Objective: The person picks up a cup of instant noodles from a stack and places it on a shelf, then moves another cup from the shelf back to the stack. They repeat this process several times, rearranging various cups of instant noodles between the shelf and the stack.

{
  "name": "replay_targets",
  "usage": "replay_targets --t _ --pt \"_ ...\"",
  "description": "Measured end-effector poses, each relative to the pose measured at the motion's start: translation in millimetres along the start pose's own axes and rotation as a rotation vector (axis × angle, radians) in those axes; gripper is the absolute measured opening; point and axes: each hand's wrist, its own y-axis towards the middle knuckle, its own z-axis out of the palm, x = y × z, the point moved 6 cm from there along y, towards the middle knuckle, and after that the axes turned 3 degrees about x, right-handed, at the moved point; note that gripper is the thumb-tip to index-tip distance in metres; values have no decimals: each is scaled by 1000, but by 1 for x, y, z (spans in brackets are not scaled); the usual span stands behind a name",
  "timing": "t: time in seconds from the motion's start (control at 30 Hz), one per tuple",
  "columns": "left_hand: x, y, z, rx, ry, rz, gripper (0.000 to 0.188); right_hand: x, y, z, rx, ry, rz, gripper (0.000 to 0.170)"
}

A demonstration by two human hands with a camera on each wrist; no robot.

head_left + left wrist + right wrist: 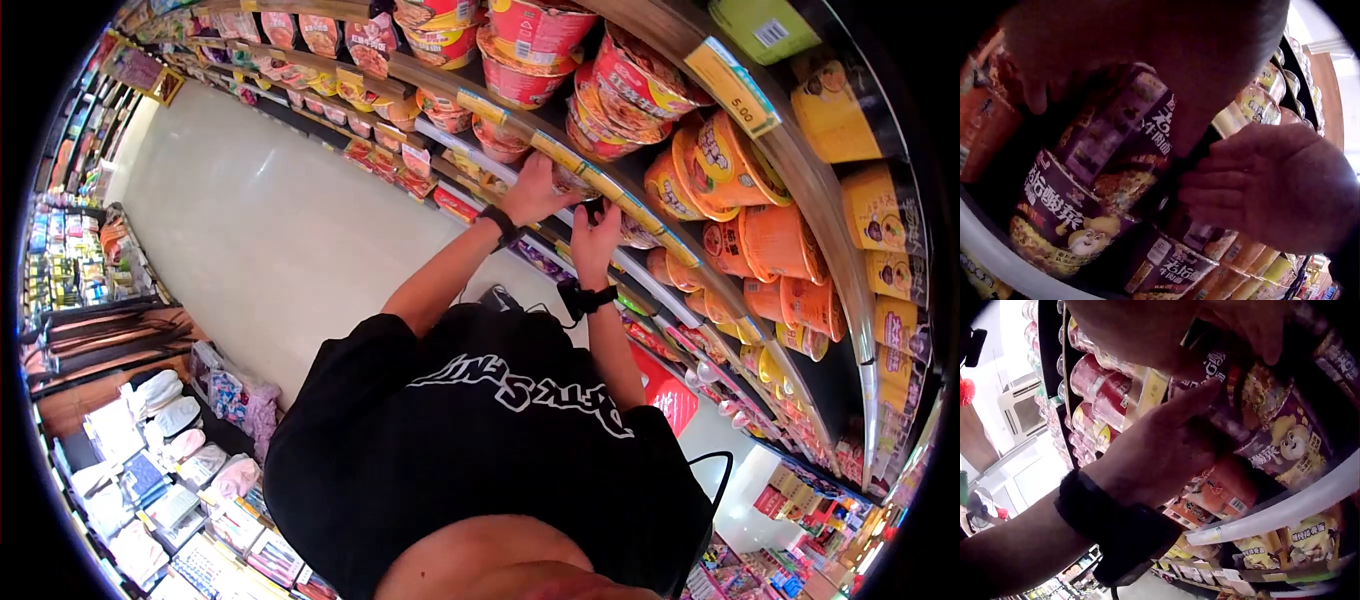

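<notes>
In the left wrist view my left hand comes down from the top and holds a tilted purple instant noodle cup, fingers to one side and thumb side to the other. That cup leans over another purple noodle cup with a cartoon face. My right hand is beside them, palm showing and fingers extended toward the cups. In the head view my left hand and right hand reach close together behind the shelf's front rail, which partly hides the cups.
A third purple cup stands beside the pair. Orange noodle cups and red ones are stacked on the shelves above. A curved white shelf rail runs in front, with yellow noodle packets below. A price label hangs over the upper shelf edge.
</notes>
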Motion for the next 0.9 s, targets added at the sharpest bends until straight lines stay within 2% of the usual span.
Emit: replay_targets --t 0.03,0.1,0.2,0.27,0.33,0.37,0.4,0.43,0.53,0.6,0.63,0.7,0.8,0.9 --pt "6 3 3 64 -90 -64 88 2 2 3 -21 -58 -36 44" --pt "12 8 3 73 -110 -44 87 -4 5 7 -48 -124 -66 44" --pt "20 12 7 112 -96 5 84 -18 9 9 -15 -104 -16 47" --pt "23 21 13 234 -269 -16 82 -17 15 18 91 7 76 53" --pt "27 25 13 271 -247 8 81 -32 18 20 72 -29 139 57" --pt "29 25 13 286 -225 24 79 -39 19 24 63 59 119 53" --pt "28 25 14 299 -205 40 77 -42 20 26 55 145 96 49" --pt "28 24 15 312 -210 48 77 -42 19 26 25 108 47 52" --pt "38 24 18 315 -243 2 75 -48 18 27 5 215 91 55" --pt "32 24 9 208 -125 88 67 -48 20 27 -1 215 96 56" --pt "28 23 5 226 -130 91 67 -48 19 29 9 220 99 56" --pt "25 26 2 375 -231 -43 60 -47 16 29 -8 211 126 56" --pt "19 28 -3 404 -375 -72 59 -43 17 31 -31 255 169 57" --pt "26 24 -3 352 -310 -2 61 -34 15 34 -100 361 155 54"
